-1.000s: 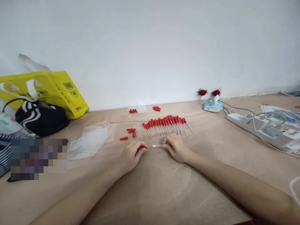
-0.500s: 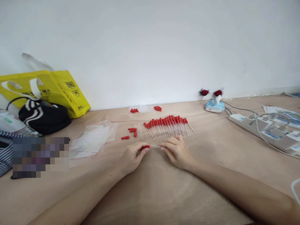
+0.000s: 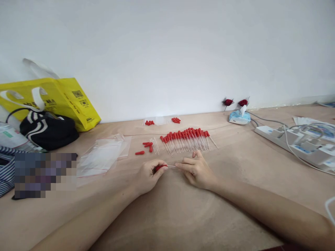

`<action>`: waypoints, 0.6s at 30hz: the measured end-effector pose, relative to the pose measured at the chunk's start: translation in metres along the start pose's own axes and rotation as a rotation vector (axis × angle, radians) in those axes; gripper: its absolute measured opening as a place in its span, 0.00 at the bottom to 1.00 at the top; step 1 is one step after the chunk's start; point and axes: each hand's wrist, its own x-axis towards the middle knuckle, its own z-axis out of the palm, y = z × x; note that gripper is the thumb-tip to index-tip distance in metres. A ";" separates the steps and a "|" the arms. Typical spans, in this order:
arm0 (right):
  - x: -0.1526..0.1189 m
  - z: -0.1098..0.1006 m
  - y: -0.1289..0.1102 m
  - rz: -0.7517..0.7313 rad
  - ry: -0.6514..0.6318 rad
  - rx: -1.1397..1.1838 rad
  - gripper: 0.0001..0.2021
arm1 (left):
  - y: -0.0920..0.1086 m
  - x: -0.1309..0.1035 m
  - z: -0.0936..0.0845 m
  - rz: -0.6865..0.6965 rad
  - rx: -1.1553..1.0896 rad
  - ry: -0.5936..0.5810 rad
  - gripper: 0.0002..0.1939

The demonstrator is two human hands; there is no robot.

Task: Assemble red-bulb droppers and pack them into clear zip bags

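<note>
My left hand (image 3: 151, 176) is closed round the red rubber bulb (image 3: 160, 167) of a dropper. From the bulb a thin clear tube (image 3: 171, 167) points right, lying level between my hands. The fingers of my right hand (image 3: 197, 171) are closed on the tube's far end, with its tip hidden under them. Just beyond my hands lies a row of assembled droppers (image 3: 183, 140), red bulbs away from me. Left of that row are several loose red bulbs (image 3: 148, 145) and a few bare clear tubes (image 3: 155, 146).
Clear zip bags (image 3: 101, 157) lie left of centre. Small bags with red bulbs (image 3: 176, 120) rest by the wall. A yellow bag (image 3: 78, 104) and black pouch (image 3: 52, 130) stand at left. Tissues (image 3: 239, 118) and a power strip (image 3: 288, 141) with cables are at right.
My right hand has shifted slightly left along the tube, leaving less of it showing between my hands. My left hand still holds the bulb, almost unmoved.
</note>
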 end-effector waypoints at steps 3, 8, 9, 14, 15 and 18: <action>0.000 -0.002 0.001 -0.017 -0.013 -0.032 0.17 | 0.002 -0.001 0.000 0.074 0.080 0.016 0.09; 0.002 -0.004 -0.002 -0.020 -0.035 -0.033 0.13 | -0.001 -0.004 0.003 0.308 0.175 0.019 0.07; 0.003 -0.004 -0.003 -0.016 -0.032 -0.021 0.13 | -0.002 -0.005 0.004 0.347 0.182 0.019 0.07; 0.004 -0.001 -0.007 0.053 -0.065 0.102 0.12 | -0.003 -0.005 0.006 0.426 0.210 0.070 0.06; 0.005 0.000 -0.007 0.067 -0.076 0.134 0.11 | -0.003 -0.005 0.006 0.429 0.213 0.076 0.06; 0.006 0.001 -0.007 0.107 -0.104 0.225 0.09 | -0.002 -0.003 0.006 0.441 0.214 0.088 0.06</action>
